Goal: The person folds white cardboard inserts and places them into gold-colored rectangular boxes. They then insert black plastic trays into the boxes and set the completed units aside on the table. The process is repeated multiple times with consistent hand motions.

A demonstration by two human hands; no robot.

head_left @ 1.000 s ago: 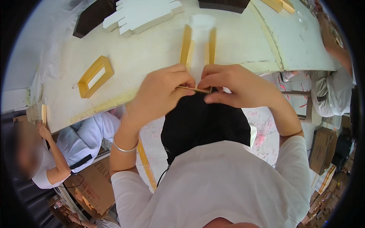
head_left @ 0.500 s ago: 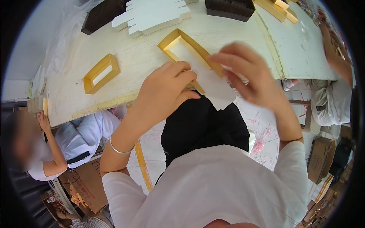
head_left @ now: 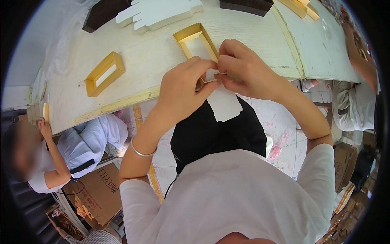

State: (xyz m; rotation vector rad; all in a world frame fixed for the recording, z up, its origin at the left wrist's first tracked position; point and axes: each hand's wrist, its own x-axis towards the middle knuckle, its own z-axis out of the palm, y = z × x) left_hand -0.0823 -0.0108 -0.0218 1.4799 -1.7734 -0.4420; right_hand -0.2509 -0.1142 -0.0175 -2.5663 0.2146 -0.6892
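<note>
- Gold box (head_left: 208, 40) seen upper centre of the frame, its far end over the surface (head_left: 138, 53), its near end covered by fingers.
- Near end gripped by both hands: left hand (head_left: 183, 87) closed on the left corner, right hand (head_left: 248, 73) closed on the right; fingertips nearly together, exact contact partly hidden.
- White flap (head_left: 225, 103) seen below the hands, spread over black cloth (head_left: 195, 132) in mid-frame.
- Silver bangle (head_left: 143, 153) worn on the left wrist.
- Second gold box (head_left: 107, 83) set down left of centre, well apart from the hands.
- White card stack (head_left: 162, 16) laid along the top edge, flanked by a dark box (head_left: 106, 15) upper left and another dark container (head_left: 246, 5).
- More gold boxes (head_left: 295, 7) grouped upper right.
- Slim yellow piece (head_left: 46, 112) held by a co-worker's hand (head_left: 45, 128) at far left.
</note>
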